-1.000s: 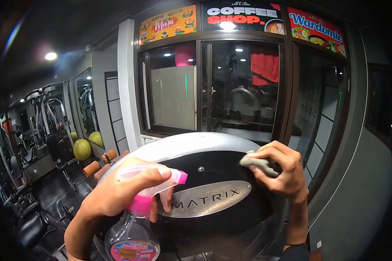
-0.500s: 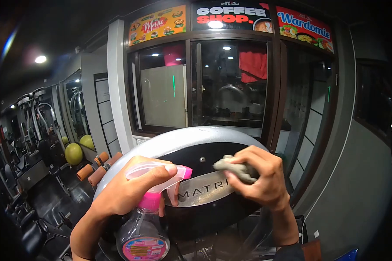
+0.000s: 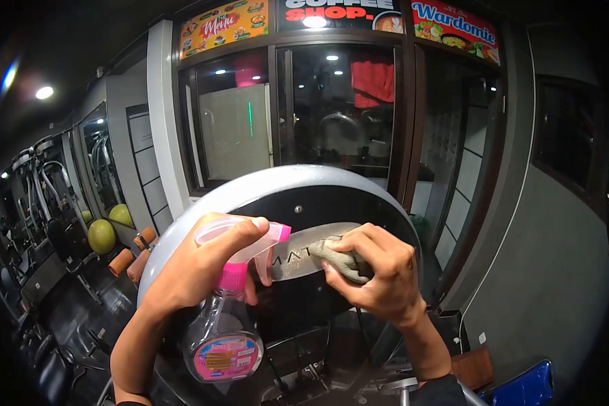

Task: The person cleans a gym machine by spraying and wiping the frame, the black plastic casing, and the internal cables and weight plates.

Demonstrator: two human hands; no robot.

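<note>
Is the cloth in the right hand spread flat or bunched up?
Bunched up. The cloth is a crumpled wad gripped in the right hand, pressed on the silver nameplate.

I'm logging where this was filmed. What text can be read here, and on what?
"Menu": orange sign above the window.
"SHOP.": black sign, its top cut off.
"Wardomie": red sign.
"MAT": silver nameplate on the machine cover, the rest hidden by the cloth.
Spray bottle label: too blurred.
</note>
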